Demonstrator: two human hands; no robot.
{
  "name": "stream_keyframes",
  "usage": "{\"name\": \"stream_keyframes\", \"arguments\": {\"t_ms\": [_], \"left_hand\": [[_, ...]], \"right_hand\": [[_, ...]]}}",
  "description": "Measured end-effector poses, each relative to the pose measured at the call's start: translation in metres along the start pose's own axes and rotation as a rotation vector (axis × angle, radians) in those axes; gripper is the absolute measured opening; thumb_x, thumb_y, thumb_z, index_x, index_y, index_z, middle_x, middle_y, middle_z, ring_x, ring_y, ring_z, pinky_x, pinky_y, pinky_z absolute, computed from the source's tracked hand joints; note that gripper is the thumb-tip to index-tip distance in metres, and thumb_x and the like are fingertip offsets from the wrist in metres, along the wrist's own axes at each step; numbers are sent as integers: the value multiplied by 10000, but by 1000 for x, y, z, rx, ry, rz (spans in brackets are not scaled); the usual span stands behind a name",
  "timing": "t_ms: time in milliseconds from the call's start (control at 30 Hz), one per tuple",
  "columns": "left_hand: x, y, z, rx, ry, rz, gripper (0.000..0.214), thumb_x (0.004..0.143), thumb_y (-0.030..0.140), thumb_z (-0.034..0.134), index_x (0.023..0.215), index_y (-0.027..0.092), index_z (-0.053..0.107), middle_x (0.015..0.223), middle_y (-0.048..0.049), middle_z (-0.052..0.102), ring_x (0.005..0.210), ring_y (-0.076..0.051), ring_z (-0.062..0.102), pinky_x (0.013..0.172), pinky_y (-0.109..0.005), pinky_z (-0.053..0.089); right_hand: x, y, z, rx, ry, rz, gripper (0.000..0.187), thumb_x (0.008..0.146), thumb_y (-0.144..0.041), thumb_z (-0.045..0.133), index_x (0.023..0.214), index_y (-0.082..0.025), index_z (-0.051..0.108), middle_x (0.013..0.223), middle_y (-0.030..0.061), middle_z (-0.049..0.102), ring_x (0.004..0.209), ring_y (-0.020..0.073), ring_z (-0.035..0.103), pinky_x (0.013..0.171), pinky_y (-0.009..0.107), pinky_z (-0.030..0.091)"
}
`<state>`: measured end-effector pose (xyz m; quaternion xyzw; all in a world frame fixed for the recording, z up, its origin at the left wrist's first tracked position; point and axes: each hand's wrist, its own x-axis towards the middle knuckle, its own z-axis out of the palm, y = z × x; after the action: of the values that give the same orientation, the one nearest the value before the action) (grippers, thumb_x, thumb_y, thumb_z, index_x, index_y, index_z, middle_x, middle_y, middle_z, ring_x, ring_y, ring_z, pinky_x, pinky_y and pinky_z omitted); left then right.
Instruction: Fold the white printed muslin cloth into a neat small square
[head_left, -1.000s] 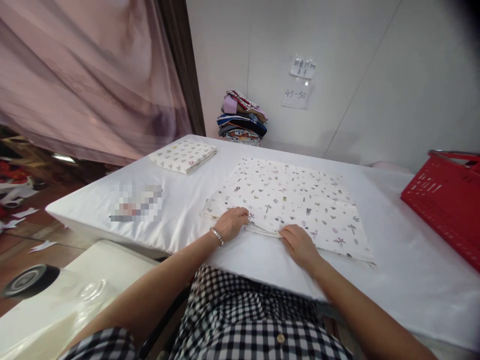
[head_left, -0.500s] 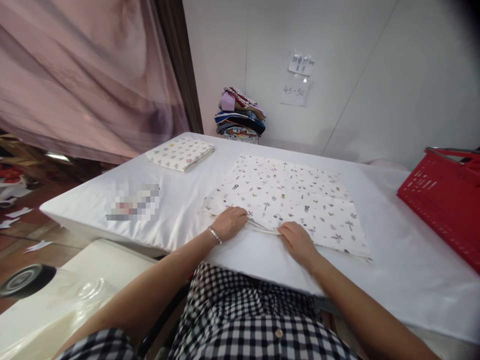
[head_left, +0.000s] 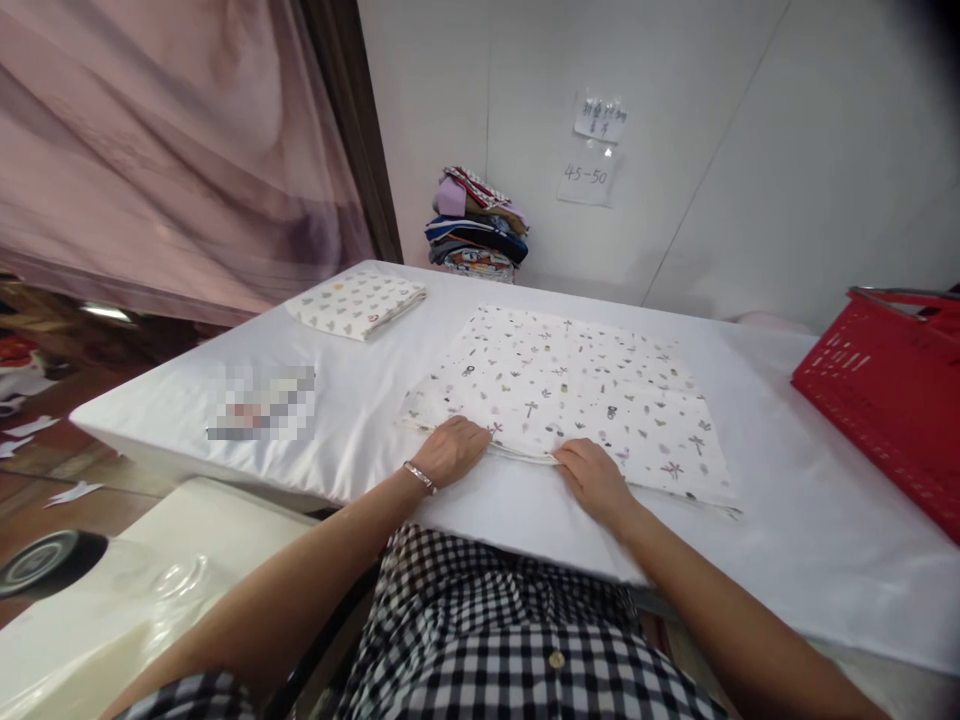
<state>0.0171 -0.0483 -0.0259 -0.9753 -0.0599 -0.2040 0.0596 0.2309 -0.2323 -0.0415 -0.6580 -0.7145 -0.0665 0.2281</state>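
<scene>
A white cloth (head_left: 577, 385) printed with small plants and figures lies spread in folded layers on the white-covered table (head_left: 360, 400). My left hand (head_left: 454, 448), with a bracelet at the wrist, is closed on its near edge, left of the middle. Gripping the same edge a little to the right is my right hand (head_left: 592, 480); its thumb is tucked out of sight. Between the hands the layered edge shows, slightly bowed. The fingertips of both hands rest on top of the cloth.
A folded printed cloth (head_left: 360, 303) lies at the table's back left, with a blurred-out item (head_left: 262, 402) nearer. A red basket (head_left: 885, 390) stands at the right. Behind the table rises a stack of folded fabrics (head_left: 478, 225) against the wall. A pink curtain (head_left: 165, 140) hangs at left.
The view has shifted very slightly. Both hands keep their grip on the cloth's near edge, and the cloth lies almost as before.
</scene>
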Motion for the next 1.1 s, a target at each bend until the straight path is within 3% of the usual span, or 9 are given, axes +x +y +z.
{"name": "stream_keyframes", "arguments": {"t_ms": [233, 667, 1100], "left_hand": [[9, 10, -2, 46, -58, 44, 202, 908, 153, 379, 1024, 183, 541, 909, -45, 604, 860, -164, 537, 767, -324, 392], [51, 37, 8, 120, -79, 236, 160, 917, 160, 367, 897, 171, 525, 861, -41, 545, 757, -168, 455, 723, -317, 347], [49, 37, 17, 69, -48, 268, 188, 912, 149, 374, 853, 170, 550, 791, -31, 560, 743, -159, 463, 714, -310, 341]], "right_hand": [[1, 1, 0, -9, -13, -1, 223, 918, -220, 411, 993, -169, 615, 982, 99, 594, 895, 210, 507, 766, 342, 430], [2, -2, -2, -31, -28, 9, 208, 904, -196, 433, 995, -159, 616, 943, 95, 596, 874, 209, 500, 767, 344, 433], [2, -3, -4, -6, -31, 9, 204, 902, -196, 436, 1004, -167, 611, 947, 88, 585, 883, 203, 494, 778, 337, 419]]}}
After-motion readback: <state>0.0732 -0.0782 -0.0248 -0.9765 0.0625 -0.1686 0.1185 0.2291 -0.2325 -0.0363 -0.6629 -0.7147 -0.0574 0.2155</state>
